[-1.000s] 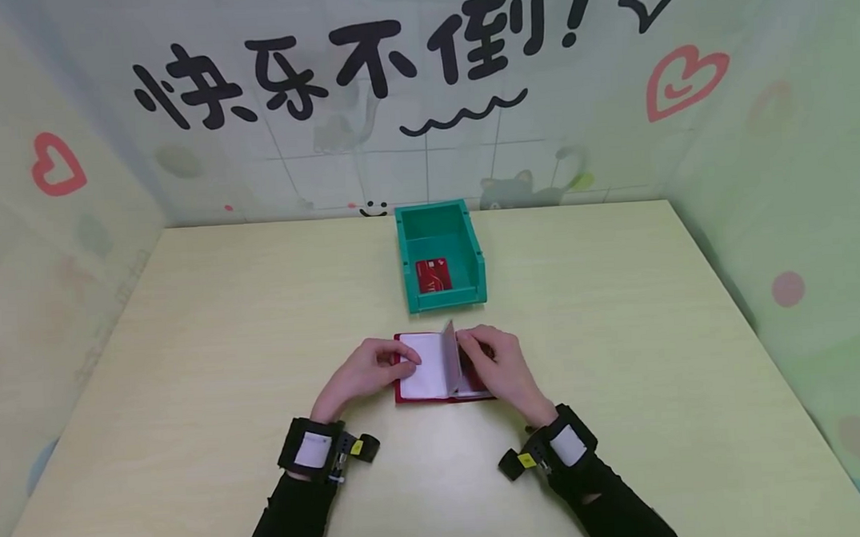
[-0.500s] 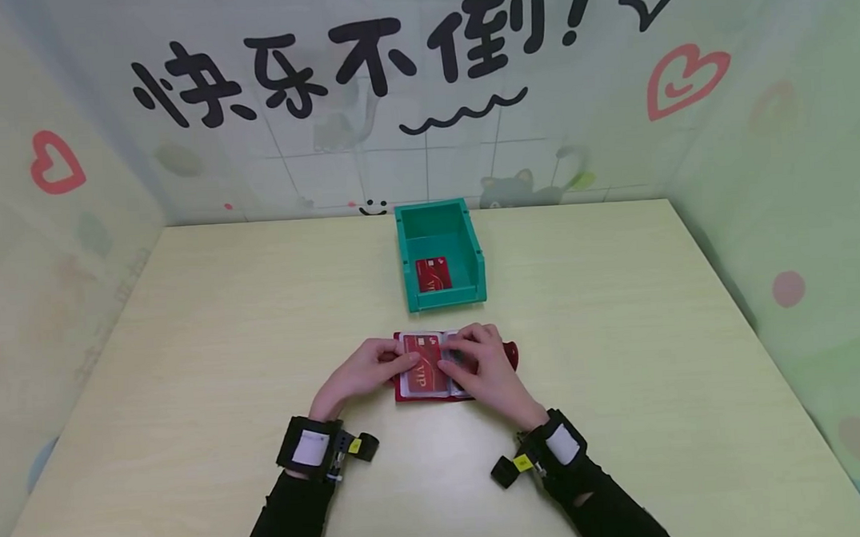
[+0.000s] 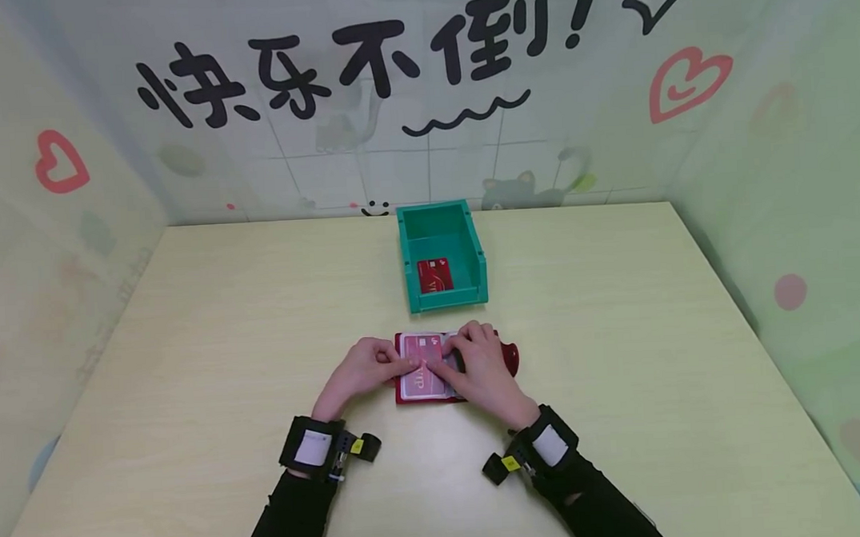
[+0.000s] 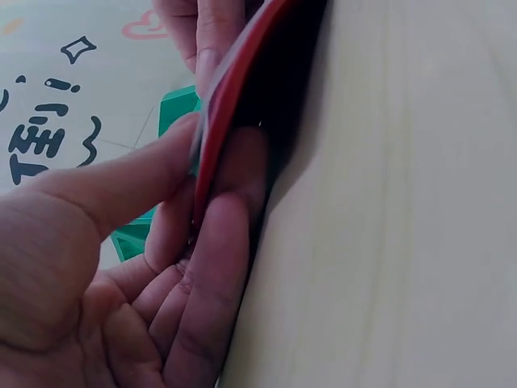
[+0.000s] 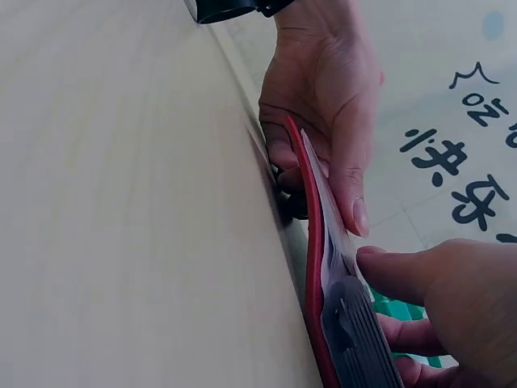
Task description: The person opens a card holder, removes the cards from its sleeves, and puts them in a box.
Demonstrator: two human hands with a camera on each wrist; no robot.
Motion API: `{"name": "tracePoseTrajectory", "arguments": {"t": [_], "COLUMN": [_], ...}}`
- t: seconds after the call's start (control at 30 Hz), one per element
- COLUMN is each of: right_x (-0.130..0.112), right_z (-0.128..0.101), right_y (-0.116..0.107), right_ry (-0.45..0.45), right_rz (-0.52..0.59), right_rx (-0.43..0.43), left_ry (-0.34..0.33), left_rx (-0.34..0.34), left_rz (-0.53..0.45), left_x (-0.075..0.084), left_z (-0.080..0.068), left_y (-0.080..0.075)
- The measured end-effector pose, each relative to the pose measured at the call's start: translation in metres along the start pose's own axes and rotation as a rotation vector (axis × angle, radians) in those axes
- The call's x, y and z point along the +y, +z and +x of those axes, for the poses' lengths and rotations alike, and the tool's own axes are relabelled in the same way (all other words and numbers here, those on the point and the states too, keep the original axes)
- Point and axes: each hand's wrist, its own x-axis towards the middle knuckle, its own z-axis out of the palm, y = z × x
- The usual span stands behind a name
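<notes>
Black lettering [image 3: 380,72] and red hearts [image 3: 75,162] decorate the pale walls [image 3: 231,177].

Behind the light-coloured table [image 3: 224,333] is a pale wall [image 3: 397,170] with big black writing [image 3: 381,72]. A green wall [image 3: 781,221] stands right of the table.

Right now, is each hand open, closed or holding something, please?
Left hand: holding the red card holder.
Right hand: touching its pages; pinching cannot be told.
</notes>
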Motion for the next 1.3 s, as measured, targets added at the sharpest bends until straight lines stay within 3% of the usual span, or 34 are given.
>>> {"name": "tracePoseTrajectory", "arguments": {"t": [0.6, 1.3], "right_x": [-0.0026, -0.004], "right_z": [0.0016, 0.0051], "right_y": [0.0006, -0.0059], "right_ry": [0.137, 0.167], "right_rz": [0.131, 0.176], "right_rx": [0.014, 0.01], "left_ry": [-0.005, -0.044], "left_rx": [0.015, -0.037], "left_rz": [-0.091, -0.203], "left_x": [0.0032, 0.0008], "left_z": [-0.0025, -0.0007], "left_y": [0.0021, 0.0006]}}
